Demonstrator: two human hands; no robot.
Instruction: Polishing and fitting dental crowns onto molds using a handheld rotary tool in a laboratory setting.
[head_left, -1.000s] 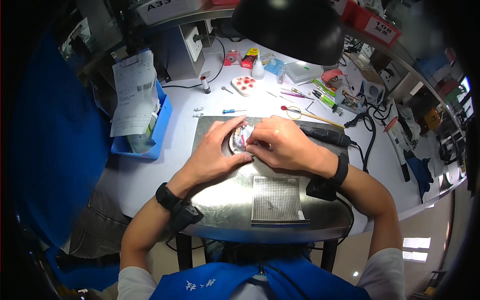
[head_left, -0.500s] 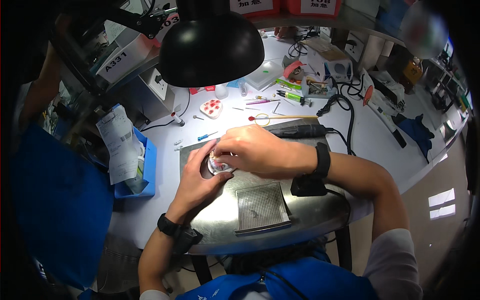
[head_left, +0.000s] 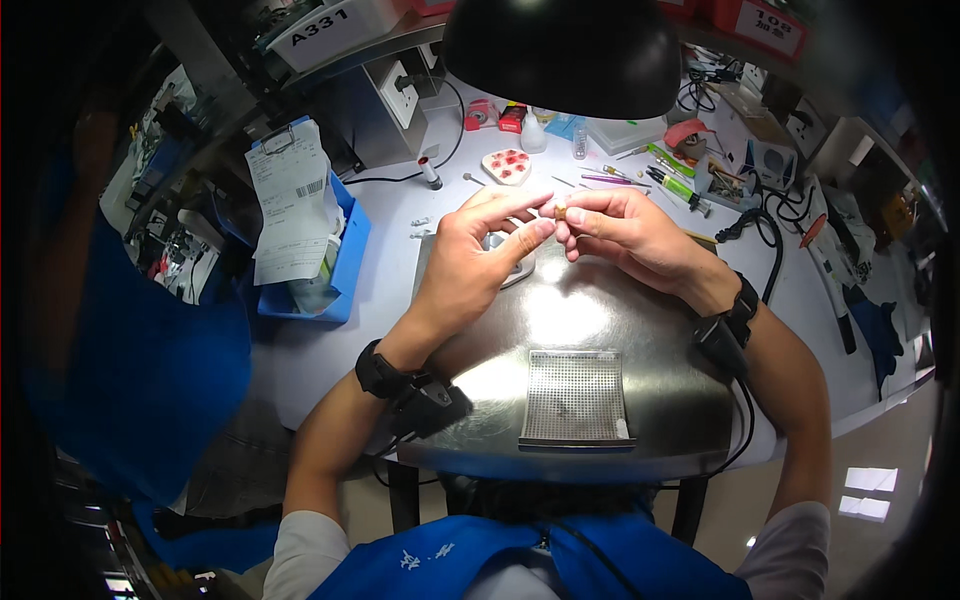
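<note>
A small golden-brown piece [head_left: 560, 213], perhaps a dental crown, is pinched at the fingertips above the far part of the steel plate [head_left: 480, 350]. My right hand [head_left: 645, 235] grips it between thumb and fingers. From the other side, the thumb and index finger of my left hand [head_left: 465, 250] close on it too. Behind my left fingers, a whitish dental model [head_left: 518, 268] rests on the plate, partly hidden by that hand. What lies inside the curled fingers is out of sight.
Toward me on the plate sits a perforated metal tray [head_left: 575, 395]. A blue bin [head_left: 345, 275] with papers stands left. Farther back are a heart-shaped palette [head_left: 507, 167] with red spots, green syringes [head_left: 680, 188] and a black lamp [head_left: 565, 60]. A cord [head_left: 775, 240] runs at right.
My hands have risen off the dental model, which stays on the plate. The small golden-brown piece now shows between my fingertips. The whole view has shifted.
</note>
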